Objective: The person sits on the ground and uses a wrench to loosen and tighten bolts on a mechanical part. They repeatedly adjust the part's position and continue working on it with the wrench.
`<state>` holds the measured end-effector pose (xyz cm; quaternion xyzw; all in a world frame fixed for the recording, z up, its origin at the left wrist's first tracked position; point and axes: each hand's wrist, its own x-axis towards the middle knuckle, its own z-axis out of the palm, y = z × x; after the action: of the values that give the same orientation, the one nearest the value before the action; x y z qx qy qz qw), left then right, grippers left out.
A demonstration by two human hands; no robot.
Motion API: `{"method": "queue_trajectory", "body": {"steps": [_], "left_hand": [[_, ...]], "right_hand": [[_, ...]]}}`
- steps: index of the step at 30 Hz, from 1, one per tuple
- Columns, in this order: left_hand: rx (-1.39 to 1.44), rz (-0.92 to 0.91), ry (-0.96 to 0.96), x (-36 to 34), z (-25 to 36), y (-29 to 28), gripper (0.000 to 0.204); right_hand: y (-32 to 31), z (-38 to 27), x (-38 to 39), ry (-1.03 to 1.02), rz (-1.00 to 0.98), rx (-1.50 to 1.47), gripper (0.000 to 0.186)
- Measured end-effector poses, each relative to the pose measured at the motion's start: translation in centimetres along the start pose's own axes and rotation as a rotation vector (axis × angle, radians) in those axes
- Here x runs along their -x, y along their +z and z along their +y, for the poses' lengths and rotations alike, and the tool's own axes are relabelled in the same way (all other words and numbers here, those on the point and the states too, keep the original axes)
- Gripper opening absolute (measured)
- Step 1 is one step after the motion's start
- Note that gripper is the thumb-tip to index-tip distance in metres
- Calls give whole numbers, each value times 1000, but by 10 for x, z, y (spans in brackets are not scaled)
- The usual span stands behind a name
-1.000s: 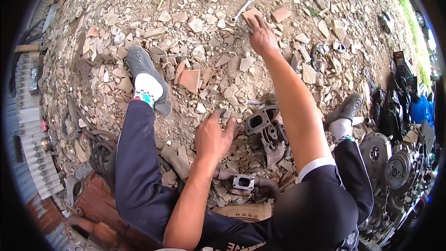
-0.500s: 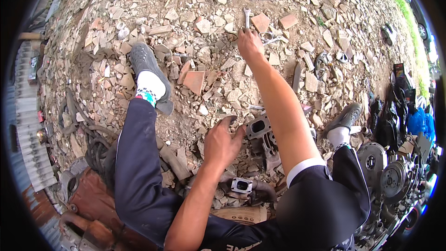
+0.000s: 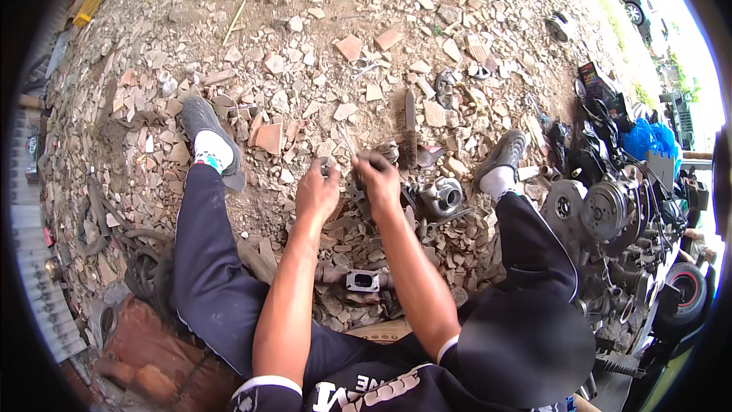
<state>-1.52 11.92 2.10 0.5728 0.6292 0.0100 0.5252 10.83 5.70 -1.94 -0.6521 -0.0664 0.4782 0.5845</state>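
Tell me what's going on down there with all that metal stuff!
A person has their left hand and right hand close together over stony ground. The right hand grips a slim metal tool, which looks blurred. The left hand's fingers are curled; I can't tell if it holds anything. A round metal housing lies to the right of both hands, and a pipe with a squarish flange lies nearer the person's body.
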Motion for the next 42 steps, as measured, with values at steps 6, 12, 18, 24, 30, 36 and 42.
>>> {"method": "queue_trajectory", "body": {"steps": [6,12,18,24,30,36,42], "left_hand": [[782,-223,340,26,30,-13,49],[921,-377,613,131,71,-68,37],[620,-306,832,204,57,-79,33],[190,-240,853,232,86,-67,34],[-589,-198,702,211,80,-54,73],[-919,-305,445,137,53,13,49],[-728,-204,395,75,-46,121,58]], "right_hand": [[-28,-59,120,-236,-119,173,22],[-55,-146,186,-846,-268,629,28],[-100,-208,246,-656,-393,575,39],[-123,-231,255,-511,-611,908,38],[-147,-162,206,-498,-183,942,37],[-164,-107,172,-320,33,1148,37],[-173,-38,145,-251,-97,1295,42]]}}
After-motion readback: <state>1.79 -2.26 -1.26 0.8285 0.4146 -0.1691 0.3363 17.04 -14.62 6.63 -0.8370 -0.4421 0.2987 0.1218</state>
